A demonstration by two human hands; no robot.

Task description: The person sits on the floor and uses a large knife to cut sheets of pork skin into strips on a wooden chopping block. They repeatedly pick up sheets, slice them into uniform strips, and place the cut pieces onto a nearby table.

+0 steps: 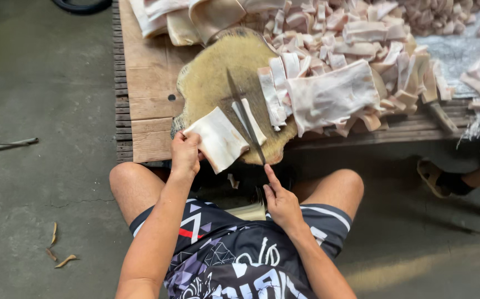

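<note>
My left hand (185,154) pinches the near corner of a pale slab (218,138), fingers curled over its edge, pinning it flat on the round block (212,77); my right hand (282,206) sits low near my knee with the forefinger stretched along the knife (244,117), though the grip itself lies under my palm and I cannot tell how tightly the other fingers close; the blade runs up across the block, lying just beside the slab's right edge, and one narrow strip (251,119) lies right beside it on the far side.

Judging by how things lie, a good deal is cut; a heap of strips (328,39) covers the far half of the wooden table (146,77), with more on the right; what remains looks to be this slab, a large uncut sheet (331,95) touching the block's right side, and folded sheets (195,16) at the far edge.

Hard to make out: the knife handle; whether the blade's edge is touching the slab; how deep the heap goes, since the picture cuts it off at top and right; someone's sandalled foot (438,176) shows at the right, the rest of that person out of view.
</note>
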